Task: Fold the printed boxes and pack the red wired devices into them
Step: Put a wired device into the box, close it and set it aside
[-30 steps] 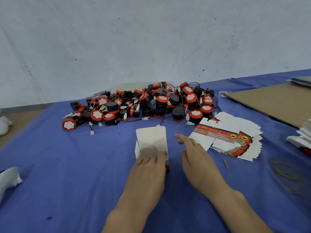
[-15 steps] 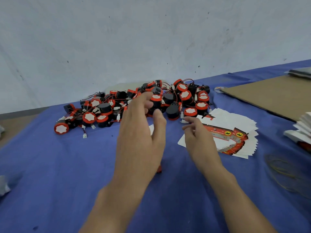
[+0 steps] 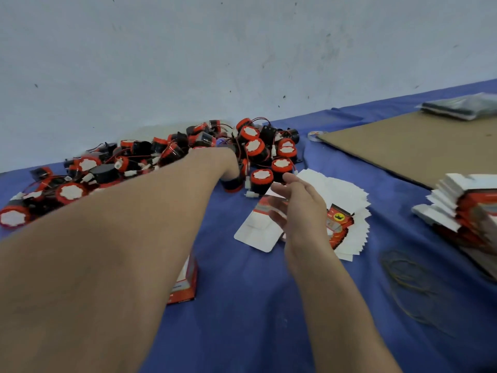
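A heap of red-and-black wired devices point(image 3: 255, 150) lies on the blue cloth by the wall. My left hand point(image 3: 219, 161) reaches into the heap, its fingers curled down over a black-bodied device point(image 3: 233, 185); the fingertips are hidden. My right hand point(image 3: 301, 208) hovers with relaxed, spread fingers over a fanned stack of flat printed boxes point(image 3: 347, 211), and one white blank point(image 3: 256, 231) sticks out to its left. A folded red printed box point(image 3: 186, 282) stands on the cloth, mostly hidden under my left forearm.
A brown cardboard sheet point(image 3: 416, 146) covers the far right, with a tape roll point(image 3: 314, 135) at its corner and a wrapped packet point(image 3: 462, 106) behind. Another stack of flat boxes point(image 3: 462, 208) sits at the right edge. Rubber bands point(image 3: 411, 281) lie near it.
My left hand has left the folded box and stretched forward into the device heap. My right hand has drifted over the flat boxes. The view has moved closer.
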Demonstrator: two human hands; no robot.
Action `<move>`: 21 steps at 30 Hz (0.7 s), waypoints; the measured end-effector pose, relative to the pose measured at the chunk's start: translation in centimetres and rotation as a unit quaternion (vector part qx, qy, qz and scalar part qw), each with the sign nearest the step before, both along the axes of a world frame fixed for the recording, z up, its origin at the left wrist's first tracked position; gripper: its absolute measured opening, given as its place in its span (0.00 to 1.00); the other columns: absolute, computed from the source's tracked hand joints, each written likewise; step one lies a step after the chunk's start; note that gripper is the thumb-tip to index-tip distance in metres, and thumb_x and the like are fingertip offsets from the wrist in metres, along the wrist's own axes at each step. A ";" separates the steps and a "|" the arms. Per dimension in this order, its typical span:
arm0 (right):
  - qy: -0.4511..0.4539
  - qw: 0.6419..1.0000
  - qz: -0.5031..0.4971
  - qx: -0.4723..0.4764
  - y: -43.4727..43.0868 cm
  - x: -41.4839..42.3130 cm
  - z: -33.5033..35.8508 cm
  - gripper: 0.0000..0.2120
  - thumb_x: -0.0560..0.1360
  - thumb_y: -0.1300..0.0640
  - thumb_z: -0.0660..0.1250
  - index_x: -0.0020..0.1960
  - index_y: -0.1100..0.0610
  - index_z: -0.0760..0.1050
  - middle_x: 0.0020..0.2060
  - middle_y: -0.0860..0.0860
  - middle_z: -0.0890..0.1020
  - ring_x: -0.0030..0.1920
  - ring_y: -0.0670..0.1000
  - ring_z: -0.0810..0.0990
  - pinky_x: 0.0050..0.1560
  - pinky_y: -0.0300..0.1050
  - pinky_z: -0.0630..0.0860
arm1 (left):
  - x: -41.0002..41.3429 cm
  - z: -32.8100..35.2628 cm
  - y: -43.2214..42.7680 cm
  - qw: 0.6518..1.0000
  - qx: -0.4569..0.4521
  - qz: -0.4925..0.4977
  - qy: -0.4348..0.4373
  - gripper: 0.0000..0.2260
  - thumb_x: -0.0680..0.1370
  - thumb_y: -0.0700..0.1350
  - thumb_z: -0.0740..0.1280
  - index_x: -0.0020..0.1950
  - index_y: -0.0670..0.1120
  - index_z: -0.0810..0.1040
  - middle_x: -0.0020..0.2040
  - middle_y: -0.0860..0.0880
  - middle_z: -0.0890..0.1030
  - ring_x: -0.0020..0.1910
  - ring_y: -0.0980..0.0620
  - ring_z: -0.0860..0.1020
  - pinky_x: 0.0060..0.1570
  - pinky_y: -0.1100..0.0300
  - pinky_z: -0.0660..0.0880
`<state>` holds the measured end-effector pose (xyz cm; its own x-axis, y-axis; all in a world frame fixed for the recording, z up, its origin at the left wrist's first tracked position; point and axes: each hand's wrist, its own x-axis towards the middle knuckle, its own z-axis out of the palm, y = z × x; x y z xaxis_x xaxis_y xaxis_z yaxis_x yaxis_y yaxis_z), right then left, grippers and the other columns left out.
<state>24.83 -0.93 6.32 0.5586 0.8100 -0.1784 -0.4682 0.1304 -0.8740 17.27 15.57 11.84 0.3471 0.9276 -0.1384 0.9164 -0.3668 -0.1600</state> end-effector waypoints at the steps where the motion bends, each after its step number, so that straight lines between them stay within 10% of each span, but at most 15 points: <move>1: 0.011 1.000 -0.001 0.000 0.0 0.3 0.0 0.13 0.83 0.61 0.56 0.50 0.49 0.77 0.43 0.48 0.84 0.40 0.47 0.82 0.37 0.39 0.78 | 0.4 -0.8 0.6 1.000 -0.004 0.005 -0.009 0.09 0.81 0.46 0.62 0.55 0.40 0.73 0.56 0.39 0.78 0.52 0.40 0.75 0.58 0.48 0.74; 5: 0.039 0.999 0.003 -0.001 0.1 0.8 0.0 0.13 0.83 0.60 0.57 0.48 0.48 0.77 0.41 0.47 0.83 0.33 0.43 0.81 0.34 0.37 0.76 | 1.9 -3.2 1.6 0.999 -0.029 0.034 -0.025 0.12 0.82 0.42 0.61 0.63 0.38 0.71 0.63 0.37 0.76 0.61 0.38 0.76 0.62 0.47 0.74; 9: 0.049 0.999 0.011 0.003 0.0 0.7 -0.1 0.14 0.83 0.61 0.57 0.46 0.48 0.77 0.37 0.45 0.82 0.30 0.41 0.79 0.34 0.37 0.76 | 2.7 -4.8 2.1 0.992 -0.010 0.098 -0.079 0.37 0.83 0.43 0.62 0.78 0.34 0.38 0.71 0.35 0.70 0.67 0.38 0.73 0.64 0.48 0.72; 13: 0.050 0.998 0.021 0.009 -0.2 0.9 0.0 0.14 0.83 0.60 0.57 0.44 0.47 0.76 0.37 0.44 0.82 0.31 0.42 0.78 0.35 0.37 0.76 | 2.6 -5.6 2.3 0.972 0.005 0.156 -0.175 0.37 0.81 0.46 0.66 0.79 0.36 0.45 0.70 0.33 0.69 0.66 0.35 0.72 0.64 0.45 0.73; 21: 0.034 0.999 0.020 0.030 -0.6 1.1 0.3 0.15 0.82 0.62 0.57 0.47 0.46 0.77 0.40 0.45 0.83 0.27 0.38 0.80 0.31 0.34 0.77 | 4.5 1.9 -1.2 0.785 0.163 0.197 -0.565 0.32 0.81 0.53 0.61 0.77 0.41 0.52 0.72 0.36 0.62 0.69 0.38 0.66 0.57 0.48 0.68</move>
<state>25.96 -1.55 6.65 0.5139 0.8419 -0.1650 -0.5326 0.1623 -0.8306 21.72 14.38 13.74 -0.2441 0.9162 0.3178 0.5733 -0.1280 0.8093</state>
